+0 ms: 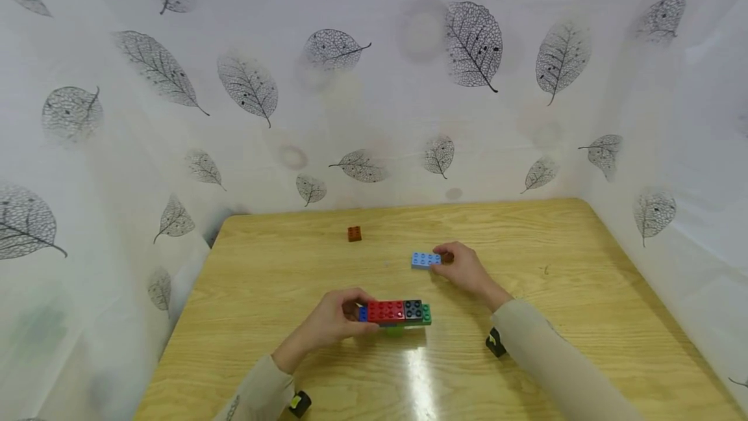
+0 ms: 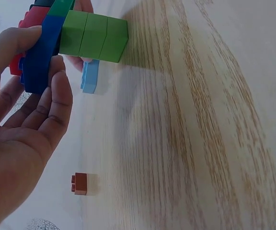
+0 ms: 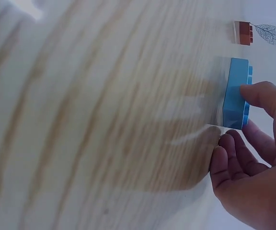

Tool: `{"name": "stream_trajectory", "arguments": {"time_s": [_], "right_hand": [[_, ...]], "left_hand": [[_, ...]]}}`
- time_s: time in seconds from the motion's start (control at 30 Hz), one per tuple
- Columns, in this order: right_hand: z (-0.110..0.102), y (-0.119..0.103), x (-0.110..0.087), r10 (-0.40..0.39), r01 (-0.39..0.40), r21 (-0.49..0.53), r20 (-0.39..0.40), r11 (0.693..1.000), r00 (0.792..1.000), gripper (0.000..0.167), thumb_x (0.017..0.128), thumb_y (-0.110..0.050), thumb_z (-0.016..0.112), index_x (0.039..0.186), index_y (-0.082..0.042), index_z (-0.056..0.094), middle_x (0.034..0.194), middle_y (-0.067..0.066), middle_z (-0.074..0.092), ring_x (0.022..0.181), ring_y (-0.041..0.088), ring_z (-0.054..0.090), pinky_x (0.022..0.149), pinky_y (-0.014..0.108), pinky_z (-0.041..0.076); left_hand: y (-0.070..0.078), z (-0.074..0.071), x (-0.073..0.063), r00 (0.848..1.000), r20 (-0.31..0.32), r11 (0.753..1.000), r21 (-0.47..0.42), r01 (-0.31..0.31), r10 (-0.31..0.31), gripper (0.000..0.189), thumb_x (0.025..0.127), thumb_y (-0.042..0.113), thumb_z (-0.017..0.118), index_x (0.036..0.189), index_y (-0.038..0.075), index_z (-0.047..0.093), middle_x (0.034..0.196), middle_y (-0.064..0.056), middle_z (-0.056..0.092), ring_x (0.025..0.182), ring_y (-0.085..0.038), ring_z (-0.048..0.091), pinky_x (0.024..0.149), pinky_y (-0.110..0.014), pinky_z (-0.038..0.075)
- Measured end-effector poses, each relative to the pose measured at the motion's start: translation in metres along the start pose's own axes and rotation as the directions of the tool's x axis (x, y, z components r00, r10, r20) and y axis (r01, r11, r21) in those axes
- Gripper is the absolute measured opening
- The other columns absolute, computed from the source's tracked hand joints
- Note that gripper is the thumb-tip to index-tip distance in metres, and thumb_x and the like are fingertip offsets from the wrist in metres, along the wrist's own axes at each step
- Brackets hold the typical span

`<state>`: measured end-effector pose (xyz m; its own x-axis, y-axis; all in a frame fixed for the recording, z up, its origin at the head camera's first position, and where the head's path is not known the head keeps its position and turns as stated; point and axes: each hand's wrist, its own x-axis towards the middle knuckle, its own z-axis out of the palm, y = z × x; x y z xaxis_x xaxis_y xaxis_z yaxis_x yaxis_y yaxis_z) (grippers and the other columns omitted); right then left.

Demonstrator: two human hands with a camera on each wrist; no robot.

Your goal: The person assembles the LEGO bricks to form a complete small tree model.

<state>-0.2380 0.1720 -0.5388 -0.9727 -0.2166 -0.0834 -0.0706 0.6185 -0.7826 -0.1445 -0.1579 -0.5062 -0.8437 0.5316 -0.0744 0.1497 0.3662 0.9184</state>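
My left hand [image 1: 336, 320] grips the left end of a stack of toy building bricks. On top of it are a red brick [image 1: 386, 310], a black brick [image 1: 413, 309] and a green end [image 1: 427, 314]. In the left wrist view the thumb lies on a blue brick [image 2: 44, 55], with light green bricks [image 2: 95, 36] stacked beneath as a column. At the right, my right hand [image 1: 464, 270] pinches the near end of a light blue brick [image 3: 235, 93], thumb on its studded side. This brick sits on the table, studs up.
A small reddish-brown brick [image 1: 354, 234] lies toward the back of the wooden table [image 1: 280, 258]. Leaf-patterned white curtains [image 1: 374, 102] enclose the table at the back and sides. Black wrist devices [image 1: 495, 343] are worn at both sleeves.
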Motion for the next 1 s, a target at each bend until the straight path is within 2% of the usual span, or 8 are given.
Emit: {"name": "stream_trajectory", "arguments": {"time_s": [0.17, 0.37, 0.57, 0.73, 0.9, 1.0], "right_hand": [[0.001, 0.002, 0.001, 0.013, -0.013, -0.01, 0.01, 1.0, 1.0, 0.043, 0.095, -0.017, 0.078, 0.132, 0.001, 0.067, 0.13, 0.019, 0.066, 0.118, 0.031, 0.063, 0.103, 0.051, 0.053], [0.002, 0.001, 0.001, 0.015, -0.015, -0.023, 0.015, 1.0, 1.0, 0.042, 0.094, -0.019, 0.079, 0.13, 0.0, 0.068, 0.124, 0.016, 0.068, 0.111, 0.028, 0.064, 0.098, 0.047, 0.055], [-0.001, -0.01, -0.004, 0.006, -0.006, -0.019, 0.031, 1.0, 1.0, 0.041, 0.095, -0.019, 0.078, 0.131, -0.003, 0.067, 0.125, 0.014, 0.067, 0.111, 0.026, 0.063, 0.098, 0.047, 0.055], [-0.005, -0.022, -0.013, -0.084, 0.085, -0.023, 0.023, 0.996, 0.996, 0.038, 0.093, -0.02, 0.08, 0.126, -0.004, 0.07, 0.123, 0.013, 0.069, 0.112, 0.027, 0.063, 0.094, 0.044, 0.055], [-0.01, -0.045, -0.029, -0.206, 0.207, -0.017, 0.042, 0.978, 0.978, 0.034, 0.09, -0.023, 0.082, 0.12, -0.008, 0.073, 0.114, 0.008, 0.069, 0.106, 0.029, 0.061, 0.08, 0.032, 0.05], [-0.011, -0.058, -0.04, -0.252, 0.254, -0.011, 0.067, 0.967, 0.965, 0.033, 0.09, -0.023, 0.083, 0.118, -0.01, 0.074, 0.108, 0.004, 0.069, 0.102, 0.031, 0.06, 0.077, 0.028, 0.048]], "left_hand": [[0.0, 0.0, 0.0, 1.0, 0.005, 1.0, -0.01, 0.006, -0.006, 0.036, 0.089, 0.023, 0.086, 0.121, 0.013, 0.073, 0.109, -0.005, 0.073, 0.081, -0.009, 0.064, 0.071, -0.022, 0.054], [0.0, 0.001, 0.0, 1.0, 0.005, 1.0, -0.013, 0.023, -0.023, 0.035, 0.089, 0.022, 0.086, 0.121, 0.013, 0.073, 0.109, -0.005, 0.073, 0.082, -0.01, 0.063, 0.071, -0.021, 0.053], [0.001, 0.001, 0.0, 0.999, 0.0, 0.999, -0.009, 0.033, -0.033, 0.036, 0.089, 0.022, 0.087, 0.122, 0.013, 0.073, 0.108, -0.005, 0.072, 0.081, -0.01, 0.062, 0.069, -0.021, 0.051], [0.001, 0.001, 0.001, 0.999, 0.001, 0.999, -0.001, 0.035, -0.035, 0.036, 0.089, 0.022, 0.087, 0.121, 0.014, 0.074, 0.107, -0.005, 0.072, 0.081, -0.01, 0.061, 0.069, -0.021, 0.05], [0.003, 0.0, 0.001, 0.999, -0.001, 0.999, -0.008, 0.042, -0.042, 0.036, 0.089, 0.022, 0.087, 0.121, 0.013, 0.073, 0.107, -0.005, 0.073, 0.082, -0.012, 0.062, 0.07, -0.021, 0.051], [0.003, 0.0, 0.001, 0.999, 0.0, 0.999, -0.004, 0.046, -0.046, 0.036, 0.089, 0.022, 0.087, 0.121, 0.014, 0.073, 0.108, -0.005, 0.073, 0.083, -0.012, 0.062, 0.071, -0.021, 0.052]]}}
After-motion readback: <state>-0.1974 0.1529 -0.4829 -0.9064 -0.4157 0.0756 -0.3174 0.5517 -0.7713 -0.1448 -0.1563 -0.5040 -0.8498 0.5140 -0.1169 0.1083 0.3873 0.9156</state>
